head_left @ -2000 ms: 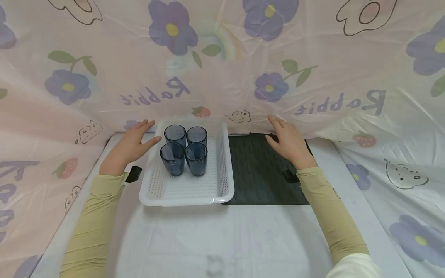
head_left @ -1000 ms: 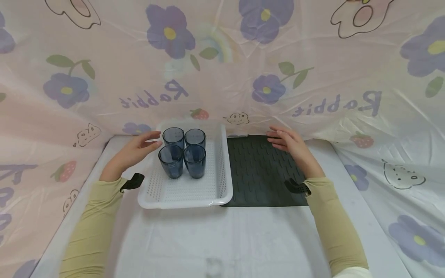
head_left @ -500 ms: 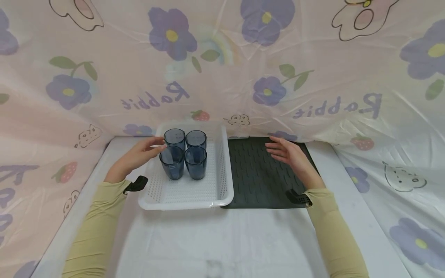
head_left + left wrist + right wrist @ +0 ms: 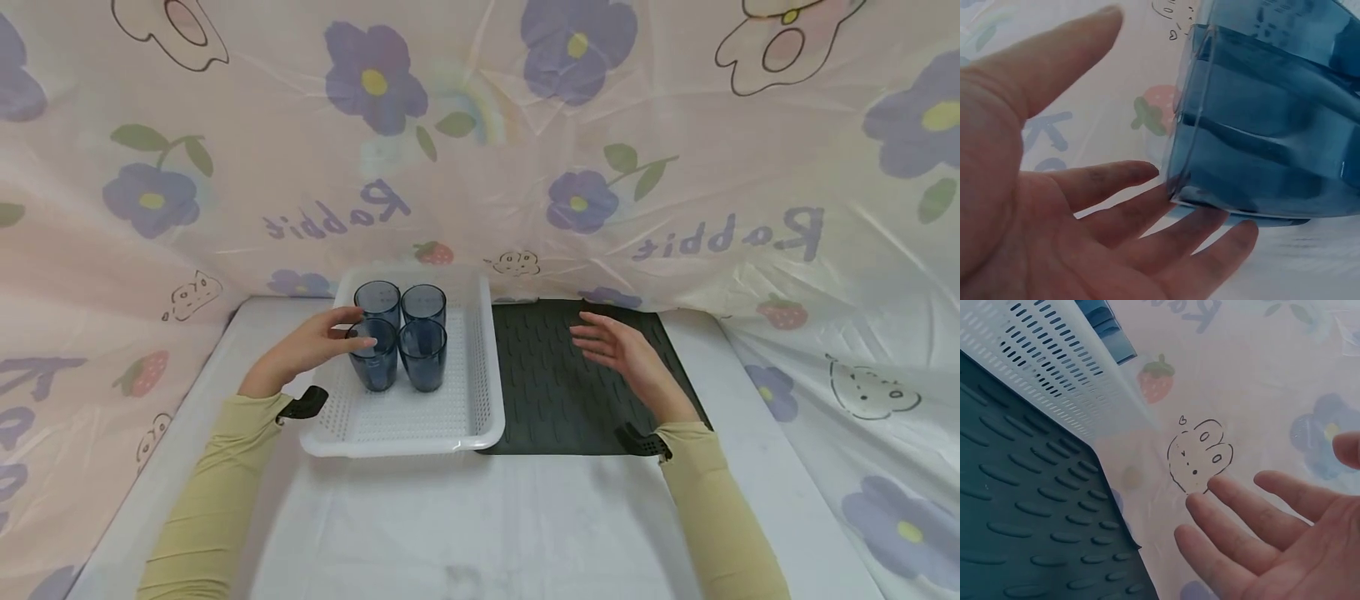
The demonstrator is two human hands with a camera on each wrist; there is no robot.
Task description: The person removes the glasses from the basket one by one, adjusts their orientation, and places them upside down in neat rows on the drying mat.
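Observation:
Several blue-tinted drinking glasses stand upright and close together in a white perforated plastic basket. My left hand [image 4: 311,343] reaches over the basket's left side, its thumb and index finger overlapping the front-left glass [image 4: 377,371] in the head view. In the left wrist view, thumb and fingers are spread, fingertips right at the rim of a glass [image 4: 1266,150], thumb away from it. Behind stand the back-left glass [image 4: 377,298] and back-right glass [image 4: 424,302]; beside is the front-right glass [image 4: 423,362]. My right hand [image 4: 626,357] hovers over the black mat, fingers extended and holding nothing.
The white basket [image 4: 397,444] overlaps the left edge of a ridged black mat [image 4: 555,408] on a white table [image 4: 525,525]. A patterned curtain [image 4: 480,192] rises behind and at both sides. A black camera mount [image 4: 303,403] sits at my left wrist.
My left hand has moved right and nearer, from beside the basket to the front-left glass. The right hand has turned, its fingers now pointing left, and come slightly nearer. The glasses stay put.

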